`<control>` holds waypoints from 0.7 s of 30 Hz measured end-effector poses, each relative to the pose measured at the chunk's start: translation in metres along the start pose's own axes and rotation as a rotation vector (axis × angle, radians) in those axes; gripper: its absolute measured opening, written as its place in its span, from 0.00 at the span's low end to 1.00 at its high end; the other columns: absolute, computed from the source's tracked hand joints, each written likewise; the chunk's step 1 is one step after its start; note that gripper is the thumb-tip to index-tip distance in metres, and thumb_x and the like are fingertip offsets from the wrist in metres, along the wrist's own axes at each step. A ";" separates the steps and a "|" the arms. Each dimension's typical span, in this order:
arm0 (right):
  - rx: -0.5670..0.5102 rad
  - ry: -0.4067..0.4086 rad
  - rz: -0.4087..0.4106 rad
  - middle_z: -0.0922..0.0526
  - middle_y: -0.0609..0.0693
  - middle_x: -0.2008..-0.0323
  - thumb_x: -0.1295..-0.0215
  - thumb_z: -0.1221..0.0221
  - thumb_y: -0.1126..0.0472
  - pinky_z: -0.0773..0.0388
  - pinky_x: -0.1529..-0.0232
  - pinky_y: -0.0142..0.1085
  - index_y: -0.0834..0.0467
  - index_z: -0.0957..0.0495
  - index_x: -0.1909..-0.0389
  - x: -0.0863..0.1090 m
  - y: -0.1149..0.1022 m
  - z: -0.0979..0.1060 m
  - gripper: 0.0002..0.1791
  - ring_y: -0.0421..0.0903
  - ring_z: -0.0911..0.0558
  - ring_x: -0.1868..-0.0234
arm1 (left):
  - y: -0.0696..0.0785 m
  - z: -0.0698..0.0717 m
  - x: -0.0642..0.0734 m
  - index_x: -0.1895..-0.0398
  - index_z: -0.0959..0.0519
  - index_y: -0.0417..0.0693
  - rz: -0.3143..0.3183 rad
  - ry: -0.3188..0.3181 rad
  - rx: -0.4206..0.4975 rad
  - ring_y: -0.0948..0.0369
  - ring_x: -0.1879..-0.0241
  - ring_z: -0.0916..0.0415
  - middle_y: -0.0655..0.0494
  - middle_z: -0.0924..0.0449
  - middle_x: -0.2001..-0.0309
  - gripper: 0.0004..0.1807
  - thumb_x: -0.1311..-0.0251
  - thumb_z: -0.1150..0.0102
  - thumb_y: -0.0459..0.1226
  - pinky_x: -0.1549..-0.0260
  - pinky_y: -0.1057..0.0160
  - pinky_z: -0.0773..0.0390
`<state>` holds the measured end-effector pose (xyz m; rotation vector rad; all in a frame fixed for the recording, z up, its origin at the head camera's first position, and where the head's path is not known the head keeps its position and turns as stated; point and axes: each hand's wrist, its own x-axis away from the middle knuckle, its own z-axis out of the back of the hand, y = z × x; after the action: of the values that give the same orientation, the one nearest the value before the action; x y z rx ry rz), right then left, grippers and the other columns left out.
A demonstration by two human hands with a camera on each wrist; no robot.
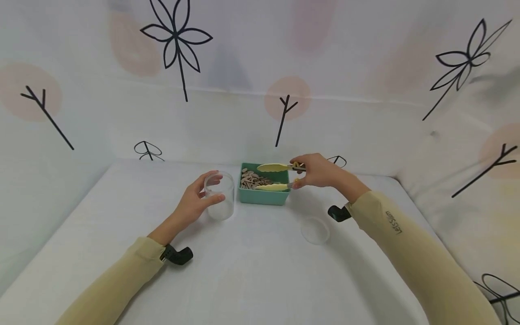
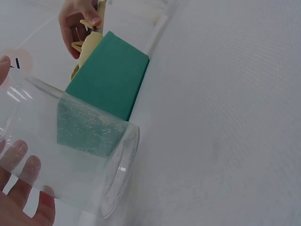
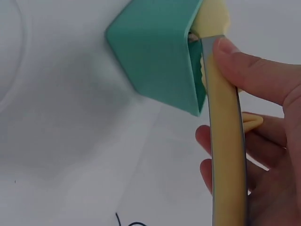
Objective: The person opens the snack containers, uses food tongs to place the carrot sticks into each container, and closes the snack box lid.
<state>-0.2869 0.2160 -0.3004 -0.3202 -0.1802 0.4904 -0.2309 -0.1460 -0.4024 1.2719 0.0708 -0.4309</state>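
Note:
My left hand [image 1: 197, 198] curls round a clear jar [image 1: 222, 205], which stands upright on the table; fine specks cling to its wall in the left wrist view. With thumb and fingers, my right hand [image 1: 317, 170] holds yellow-tipped tongs [image 1: 273, 167], their two arms spread apart. The tips of the tongs are over and inside a green rectangular box [image 1: 262, 197]. Grey-brown seeds [image 1: 250, 179], seemingly sunflower seeds, lie in the box, mostly toward its left side. I cannot tell whether the tips touch the seeds.
A clear round lid [image 1: 315, 230] lies flat on the white table [image 1: 252, 271], right of the jar and in front of the box. Patterned white cloth [image 1: 227, 122] hangs behind the table and along its sides. A black wrist camera [image 1: 177, 256] sits on the left wrist.

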 end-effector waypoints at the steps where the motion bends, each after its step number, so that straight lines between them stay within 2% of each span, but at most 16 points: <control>1: 0.003 -0.013 -0.003 0.19 0.60 0.46 0.45 0.27 0.52 0.24 0.46 0.53 0.66 0.32 0.32 -0.002 0.000 0.000 0.44 0.56 0.21 0.46 | 0.000 0.000 0.000 0.28 0.35 0.52 0.000 -0.001 0.005 0.53 0.31 0.38 0.44 0.30 0.34 0.36 0.38 0.31 0.37 0.34 0.36 0.44; 6: 0.014 -0.051 -0.024 0.22 0.62 0.41 0.44 0.28 0.50 0.26 0.43 0.56 0.64 0.34 0.30 -0.008 -0.001 -0.003 0.44 0.58 0.22 0.42 | -0.002 0.000 -0.001 0.28 0.35 0.53 -0.004 -0.016 0.013 0.54 0.31 0.38 0.46 0.30 0.33 0.36 0.38 0.31 0.39 0.35 0.36 0.43; 12: 0.010 -0.066 -0.018 0.22 0.60 0.40 0.38 0.32 0.51 0.28 0.40 0.55 0.62 0.31 0.32 -0.014 -0.004 -0.008 0.36 0.57 0.25 0.41 | -0.001 0.002 0.002 0.27 0.36 0.55 -0.002 -0.009 0.009 0.55 0.32 0.37 0.53 0.29 0.33 0.36 0.38 0.32 0.40 0.35 0.37 0.41; 15: -0.001 -0.063 0.000 0.22 0.60 0.41 0.35 0.34 0.52 0.28 0.40 0.54 0.63 0.30 0.32 -0.017 -0.006 -0.011 0.34 0.57 0.25 0.41 | -0.002 0.002 0.001 0.27 0.36 0.54 -0.007 -0.005 0.013 0.54 0.32 0.37 0.53 0.29 0.33 0.36 0.38 0.32 0.38 0.35 0.37 0.40; 21: 0.010 -0.014 0.005 0.18 0.58 0.47 0.34 0.35 0.52 0.23 0.47 0.49 0.64 0.27 0.35 -0.013 -0.004 -0.016 0.31 0.52 0.21 0.49 | -0.004 -0.001 -0.001 0.27 0.36 0.50 -0.033 -0.009 0.028 0.51 0.32 0.36 0.49 0.30 0.33 0.36 0.37 0.33 0.36 0.36 0.39 0.37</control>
<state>-0.2928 0.2026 -0.3151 -0.3072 -0.1906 0.4981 -0.2328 -0.1454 -0.4062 1.2983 0.0791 -0.4676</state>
